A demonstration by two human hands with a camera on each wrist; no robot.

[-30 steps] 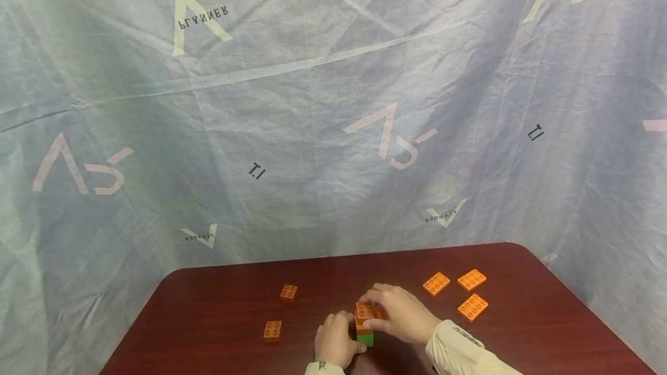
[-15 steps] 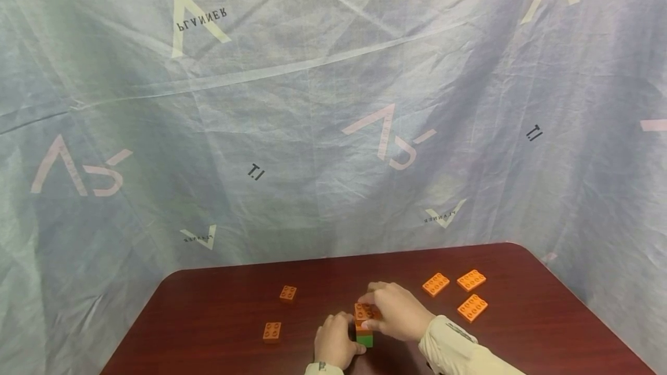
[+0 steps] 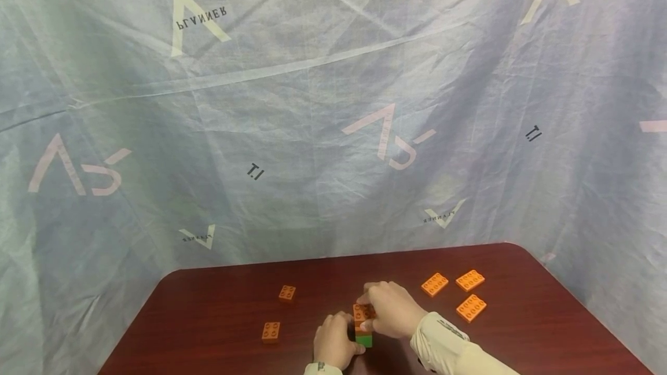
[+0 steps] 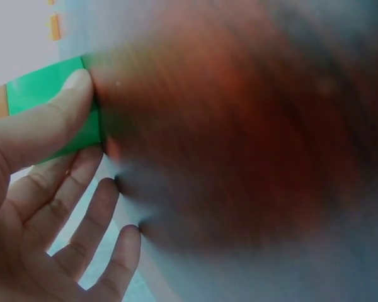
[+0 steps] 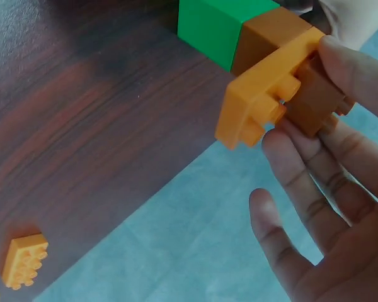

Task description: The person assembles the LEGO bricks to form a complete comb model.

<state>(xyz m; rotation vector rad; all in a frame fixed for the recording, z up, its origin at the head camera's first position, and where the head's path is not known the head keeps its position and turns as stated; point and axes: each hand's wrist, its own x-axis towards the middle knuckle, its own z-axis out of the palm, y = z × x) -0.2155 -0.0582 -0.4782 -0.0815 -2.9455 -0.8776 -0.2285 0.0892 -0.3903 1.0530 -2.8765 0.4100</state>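
Note:
A small brick stack stands on the table between both hands. Its base is a green brick (image 3: pixel 364 341), pinched by my left hand (image 3: pixel 333 341) between thumb and fingers; in the left wrist view the thumb (image 4: pixel 72 94) lies along its side. Above the green comes a dark orange brick (image 5: pixel 271 38), then a flat lighter orange plate (image 5: pixel 252 94) that juts out to one side with bare studs. A dark orange 2x2 brick (image 5: pixel 312 94) tops the plate. My right hand (image 3: pixel 394 309) grips this top brick from the right, thumb on one face and fingertips opposite.
On the left of the dark red table (image 3: pixel 208 317) lie two orange 2x2 bricks, a far brick (image 3: pixel 287 293) and a nearer brick (image 3: pixel 271 332). Three flat orange plates (image 3: pixel 471 308) lie at the right. A grey printed cloth (image 3: pixel 312 132) hangs behind the table.
My right hand and sleeve have shifted slightly left, and the hand now covers more of the stack's right side. The left hand keeps its hold on the green brick.

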